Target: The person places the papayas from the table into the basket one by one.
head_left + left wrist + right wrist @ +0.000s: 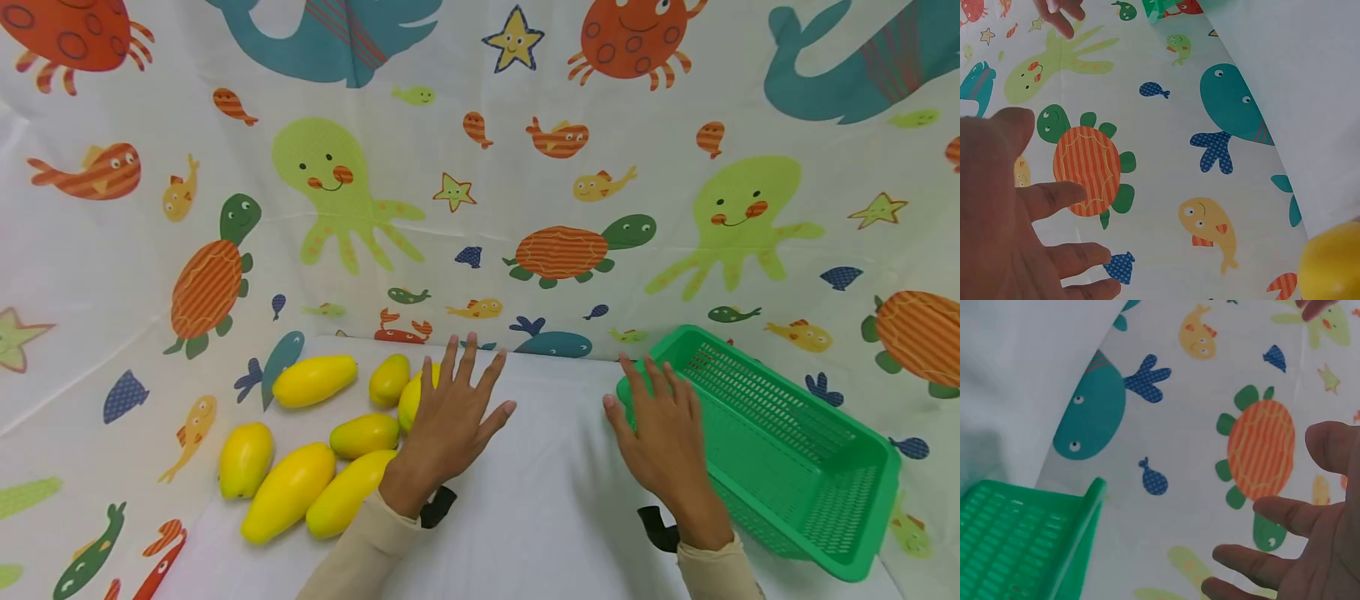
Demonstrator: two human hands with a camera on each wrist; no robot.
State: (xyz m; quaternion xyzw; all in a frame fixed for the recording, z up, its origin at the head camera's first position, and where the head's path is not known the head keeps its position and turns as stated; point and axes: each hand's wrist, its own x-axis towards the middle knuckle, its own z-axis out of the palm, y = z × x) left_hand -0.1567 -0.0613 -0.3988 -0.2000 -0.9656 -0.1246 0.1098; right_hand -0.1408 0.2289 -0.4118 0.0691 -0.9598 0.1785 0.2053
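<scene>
My left hand [450, 425] hovers over the white table with its fingers spread, holding nothing. Beside and partly behind it lie several smooth yellow fruits, mango-like in shape, among them a long one [315, 382] at the back and a larger one [288, 493] at the front. In the left wrist view, one yellow fruit [1333, 265] shows at the lower right corner. My right hand [666, 433], also with extended fingers and nothing in it, is held by the left side of a green plastic basket [795, 379]. It hides part of the basket's rim.
A white cloth printed with sea animals hangs behind the table [540, 500] and along its sides. The basket has slotted walls, and its inside shows no contents. Dark bands [660, 529] circle both wrists.
</scene>
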